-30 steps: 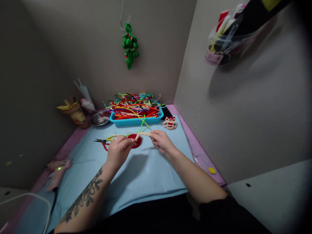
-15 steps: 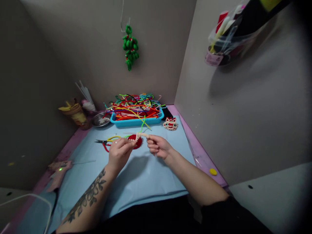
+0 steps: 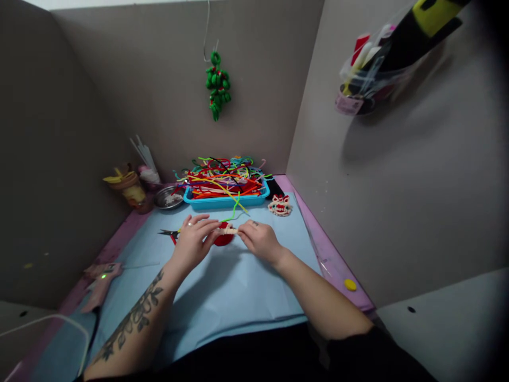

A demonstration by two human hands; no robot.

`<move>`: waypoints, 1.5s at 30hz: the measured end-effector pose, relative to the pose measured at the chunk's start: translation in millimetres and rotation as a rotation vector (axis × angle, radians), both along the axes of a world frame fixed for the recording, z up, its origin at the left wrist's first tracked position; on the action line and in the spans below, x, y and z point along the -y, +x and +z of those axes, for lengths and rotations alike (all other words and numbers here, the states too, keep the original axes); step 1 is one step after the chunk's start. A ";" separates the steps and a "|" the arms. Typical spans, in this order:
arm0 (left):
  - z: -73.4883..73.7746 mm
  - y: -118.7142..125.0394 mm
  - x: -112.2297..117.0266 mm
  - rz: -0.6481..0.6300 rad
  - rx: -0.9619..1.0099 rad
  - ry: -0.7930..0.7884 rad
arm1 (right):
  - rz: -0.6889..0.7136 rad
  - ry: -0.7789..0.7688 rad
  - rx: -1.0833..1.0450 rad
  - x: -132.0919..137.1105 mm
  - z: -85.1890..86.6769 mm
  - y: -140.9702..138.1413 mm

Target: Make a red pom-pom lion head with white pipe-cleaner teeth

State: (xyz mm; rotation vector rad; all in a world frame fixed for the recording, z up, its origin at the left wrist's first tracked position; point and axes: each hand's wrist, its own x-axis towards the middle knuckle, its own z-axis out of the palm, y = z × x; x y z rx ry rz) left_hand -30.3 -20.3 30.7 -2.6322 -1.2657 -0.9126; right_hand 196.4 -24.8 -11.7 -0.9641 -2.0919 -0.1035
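Note:
Between my two hands is a short cream-coloured pipe cleaner piece [image 3: 227,231], which looks twisted or folded. My left hand [image 3: 195,236] pinches its left end with thumb and fingers. At the other end, the fingertips of my right hand [image 3: 260,240] are closed on it. Just behind and below it, a round red piece [image 3: 223,240] lies on the blue cloth [image 3: 222,297]. Scissors [image 3: 169,233] lie left of my left hand, their handles mostly hidden by it. A finished cream and red lion-like face [image 3: 280,206] rests beyond my right hand.
A blue tray [image 3: 228,202] heaped with coloured pipe cleaners stands at the back, beside a metal bowl [image 3: 169,199]. A pink glue gun [image 3: 101,284] lies left. A yellow disc [image 3: 350,285] sits at right. Walls enclose the desk; a clear holder [image 3: 368,79] hangs on the right one.
The cream piece has gone from bent to straighter and level. My right hand has turned palm-down, closer to the left hand, which now covers the scissors' handles. The view has shifted slightly.

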 end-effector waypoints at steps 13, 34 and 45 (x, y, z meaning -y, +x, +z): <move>-4.9 3.0 -6.8 -0.178 -0.046 0.147 | 0.067 -0.311 -0.302 3.8 7.1 -4.4; 2.9 8.7 -2.9 -0.022 -0.109 -0.198 | 0.099 -0.375 -0.360 3.4 0.9 -12.3; -3.4 17.6 2.6 0.011 0.515 -0.428 | 0.040 -0.076 -0.181 7.9 -6.9 -18.8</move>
